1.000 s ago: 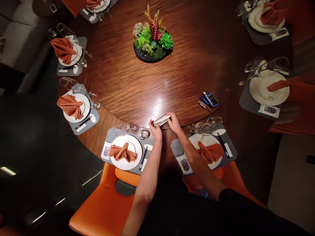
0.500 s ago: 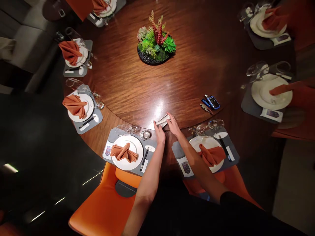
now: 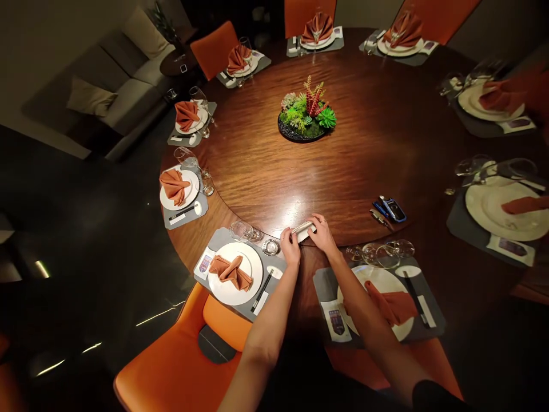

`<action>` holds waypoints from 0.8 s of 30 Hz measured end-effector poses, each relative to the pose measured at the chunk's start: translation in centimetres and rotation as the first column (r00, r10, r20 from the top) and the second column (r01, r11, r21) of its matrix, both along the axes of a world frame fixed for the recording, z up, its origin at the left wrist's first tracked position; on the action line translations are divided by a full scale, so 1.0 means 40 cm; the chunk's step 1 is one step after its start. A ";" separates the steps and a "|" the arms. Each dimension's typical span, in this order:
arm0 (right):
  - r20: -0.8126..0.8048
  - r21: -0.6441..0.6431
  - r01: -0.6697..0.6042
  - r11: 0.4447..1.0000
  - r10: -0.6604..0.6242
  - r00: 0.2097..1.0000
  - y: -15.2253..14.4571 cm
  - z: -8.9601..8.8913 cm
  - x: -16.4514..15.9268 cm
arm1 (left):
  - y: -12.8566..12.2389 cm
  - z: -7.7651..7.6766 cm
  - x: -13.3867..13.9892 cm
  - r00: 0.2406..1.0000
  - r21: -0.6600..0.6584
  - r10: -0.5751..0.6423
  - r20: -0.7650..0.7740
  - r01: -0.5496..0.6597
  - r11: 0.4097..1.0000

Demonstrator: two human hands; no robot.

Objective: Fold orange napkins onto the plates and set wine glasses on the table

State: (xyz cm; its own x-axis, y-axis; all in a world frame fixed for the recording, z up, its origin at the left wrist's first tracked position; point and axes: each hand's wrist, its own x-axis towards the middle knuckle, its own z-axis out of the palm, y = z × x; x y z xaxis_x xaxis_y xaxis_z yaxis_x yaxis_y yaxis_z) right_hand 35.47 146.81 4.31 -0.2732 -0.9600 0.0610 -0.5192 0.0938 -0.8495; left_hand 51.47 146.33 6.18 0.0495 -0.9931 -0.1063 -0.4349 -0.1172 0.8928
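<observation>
Both hands are at a small white oblong piece (image 3: 305, 232), like a narrow tray, with thin pale strips along it. It rests at or just over the front edge of the table's raised round centre. My left hand (image 3: 290, 246) grips its left end with bent fingers. At the right end, my right hand (image 3: 321, 232) is curled round it. What the piece is exactly is too small to tell, and fingers cover its ends. Left of my left hand stands a small glass (image 3: 270, 247), beside a white plate (image 3: 258, 260) with a folded orange napkin (image 3: 231, 272).
Place settings ring the round wooden table (image 3: 257, 171). A planter of succulents (image 3: 306, 117) stands in the middle. A blue-edged device (image 3: 393, 209) and pens (image 3: 379, 217) lie to the right. Stemmed glasses (image 3: 381, 254) lie near my right forearm. An orange chair (image 3: 180, 355) stands at lower left.
My view has tilted up, showing the table's far side and sofa. Both hands stay on the white piece; my right fingers have curled further over its end.
</observation>
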 end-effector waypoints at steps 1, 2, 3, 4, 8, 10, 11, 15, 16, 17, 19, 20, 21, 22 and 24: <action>-0.013 0.001 0.009 1.000 -0.009 1.000 -0.004 0.005 -0.003 | -0.001 0.003 0.002 1.000 -0.007 0.001 -0.005 -0.001 1.000; -0.025 -0.006 0.016 1.000 -0.016 1.000 -0.007 0.013 -0.006 | -0.003 0.006 0.004 1.000 -0.017 0.003 -0.012 -0.004 1.000; -0.037 -0.021 0.020 1.000 -0.021 0.999 -0.010 0.023 -0.007 | -0.004 0.010 0.006 1.000 -0.029 0.008 -0.023 -0.009 1.000; -0.046 -0.042 0.023 0.999 -0.025 0.999 -0.013 0.035 -0.009 | -0.006 0.014 0.006 0.999 -0.045 0.013 -0.040 -0.015 0.999; -0.032 -0.145 0.030 0.989 -0.035 0.999 -0.023 0.069 -0.013 | -0.015 0.035 0.005 0.990 -0.098 0.015 -0.144 -0.029 0.995; 0.026 -0.141 0.053 0.989 -0.050 0.998 -0.025 0.064 -0.018 | -0.015 0.041 0.005 0.984 -0.086 0.003 -0.176 -0.018 0.996; 0.071 -0.120 0.068 0.990 -0.060 0.996 -0.025 0.057 -0.021 | -0.013 0.041 0.006 0.984 -0.065 -0.002 -0.178 -0.010 0.998; 0.259 -0.029 0.142 0.989 -0.130 0.957 -0.023 0.013 -0.032 | -0.001 0.031 0.009 0.989 0.022 0.017 -0.150 -0.014 1.000; 0.281 -0.024 0.162 0.987 -0.149 0.948 -0.024 0.003 -0.033 | 0.001 0.029 0.007 0.989 0.026 0.023 -0.143 -0.019 0.999; 0.289 -0.023 0.182 0.983 -0.168 0.942 -0.026 -0.005 -0.033 | 0.002 0.028 0.004 0.990 0.027 0.024 -0.136 -0.021 0.999; 0.276 -0.025 0.242 0.970 -0.226 0.934 -0.029 -0.016 -0.030 | 0.001 0.030 -0.005 0.994 0.039 0.007 -0.113 -0.002 0.999; 0.266 -0.025 0.279 0.960 -0.263 0.927 -0.030 -0.020 -0.026 | 0.001 0.033 -0.011 0.995 0.053 -0.005 -0.098 0.010 0.999; 0.260 -0.020 0.313 0.950 -0.297 0.919 -0.030 -0.023 -0.021 | 0.001 0.035 -0.016 0.996 0.071 -0.014 -0.085 0.020 0.997; 0.259 -0.011 0.342 0.940 -0.327 0.909 -0.028 -0.025 -0.015 | 0.001 0.038 -0.021 0.997 0.090 -0.018 -0.075 0.025 0.996; 0.276 0.009 0.387 0.922 -0.374 0.886 -0.019 -0.028 0.000 | 0.002 0.040 -0.029 0.998 0.129 -0.014 -0.069 0.022 0.991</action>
